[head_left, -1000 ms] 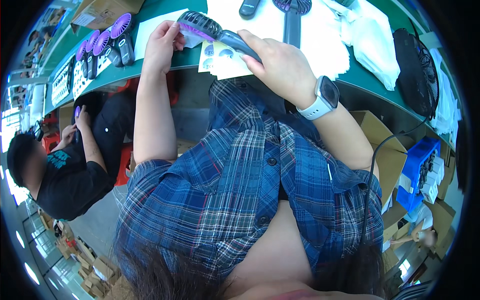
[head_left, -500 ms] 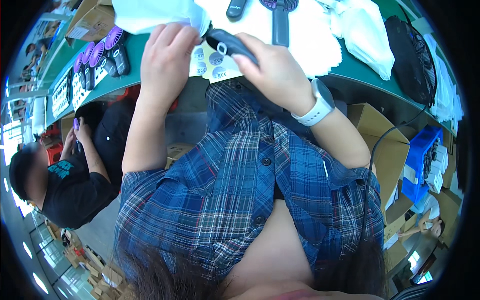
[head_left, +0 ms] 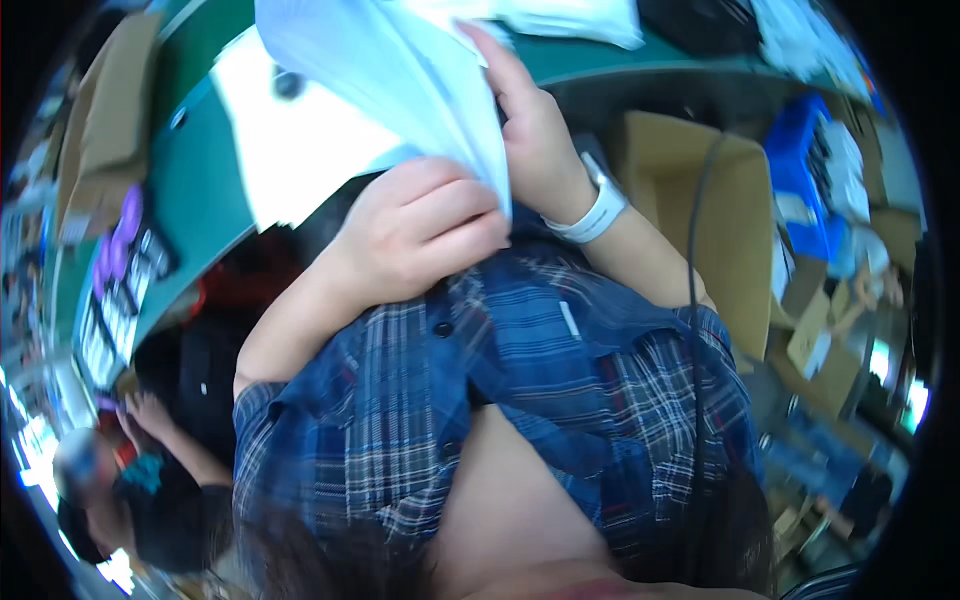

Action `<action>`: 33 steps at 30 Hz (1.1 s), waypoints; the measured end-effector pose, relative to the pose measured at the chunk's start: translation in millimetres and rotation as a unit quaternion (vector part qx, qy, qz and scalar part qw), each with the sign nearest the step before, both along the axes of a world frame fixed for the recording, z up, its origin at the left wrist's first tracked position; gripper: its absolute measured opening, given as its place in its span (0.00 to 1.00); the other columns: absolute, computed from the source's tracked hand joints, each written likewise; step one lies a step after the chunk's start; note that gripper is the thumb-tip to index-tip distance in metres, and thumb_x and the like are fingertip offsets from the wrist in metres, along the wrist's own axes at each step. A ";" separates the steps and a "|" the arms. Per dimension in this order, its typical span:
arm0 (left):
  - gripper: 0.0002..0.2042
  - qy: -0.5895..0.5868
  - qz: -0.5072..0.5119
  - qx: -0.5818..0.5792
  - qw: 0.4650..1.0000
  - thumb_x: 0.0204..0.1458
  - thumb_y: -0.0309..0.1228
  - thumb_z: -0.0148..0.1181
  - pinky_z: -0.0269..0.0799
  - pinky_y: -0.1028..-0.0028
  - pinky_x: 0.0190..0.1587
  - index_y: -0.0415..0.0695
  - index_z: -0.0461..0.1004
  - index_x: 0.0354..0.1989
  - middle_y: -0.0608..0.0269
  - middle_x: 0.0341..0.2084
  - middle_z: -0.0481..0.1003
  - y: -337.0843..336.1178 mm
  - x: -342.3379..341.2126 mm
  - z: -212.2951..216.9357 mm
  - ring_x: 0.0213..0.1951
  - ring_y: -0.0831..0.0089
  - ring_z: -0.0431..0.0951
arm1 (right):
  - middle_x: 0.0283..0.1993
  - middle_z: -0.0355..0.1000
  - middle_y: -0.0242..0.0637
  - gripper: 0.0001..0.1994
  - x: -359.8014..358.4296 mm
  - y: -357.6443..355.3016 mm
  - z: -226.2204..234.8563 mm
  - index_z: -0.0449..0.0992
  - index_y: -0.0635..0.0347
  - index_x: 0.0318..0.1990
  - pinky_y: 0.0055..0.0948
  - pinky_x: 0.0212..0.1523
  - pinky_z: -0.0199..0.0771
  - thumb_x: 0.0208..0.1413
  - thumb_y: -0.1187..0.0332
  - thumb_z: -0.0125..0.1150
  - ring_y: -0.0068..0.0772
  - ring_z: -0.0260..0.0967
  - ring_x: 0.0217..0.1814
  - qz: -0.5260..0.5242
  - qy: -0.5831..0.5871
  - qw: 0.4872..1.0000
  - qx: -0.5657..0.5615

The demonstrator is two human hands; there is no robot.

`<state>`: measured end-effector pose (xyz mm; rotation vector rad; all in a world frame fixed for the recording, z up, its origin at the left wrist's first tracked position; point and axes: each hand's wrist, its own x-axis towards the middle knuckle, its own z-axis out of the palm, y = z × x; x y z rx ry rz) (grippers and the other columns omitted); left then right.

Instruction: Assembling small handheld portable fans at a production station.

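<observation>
A large, thin white sheet, possibly a bag, hangs in folds over the table edge in front of me. My left hand is closed on its lower edge, knuckles up. My right hand, with a pale watch band at the wrist, grips the sheet's right side. One finger reaches up along it and the others are hidden behind. On the white paper pile left of the sheet lies a small dark object, too blurred to name. The black handle from earlier is out of sight.
Purple and black handheld fans lie at the left of the green table, beside a cardboard box. A co-worker sits lower left. An open carton and a blue bin stand right. A dark cable hangs nearby.
My view has swung, shifting the table leftward. My left hand has come down and toward the right, now on the sheet's edge. My right hand no longer shows the black handle; the sheet covers its fingers.
</observation>
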<state>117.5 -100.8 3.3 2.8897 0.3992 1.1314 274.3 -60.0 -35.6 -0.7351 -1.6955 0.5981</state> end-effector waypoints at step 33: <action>0.14 0.129 0.492 -0.075 0.858 0.55 0.35 0.57 0.51 0.61 0.63 0.50 0.73 0.50 0.53 0.56 0.64 95.8 -62.5 4.8 0.60 0.56 0.60 | 0.36 0.72 0.53 0.18 269.4 -62.9 -448.0 0.68 0.63 0.51 0.45 0.23 0.80 0.62 0.58 0.50 0.49 0.75 0.27 -0.293 0.157 0.542 -0.772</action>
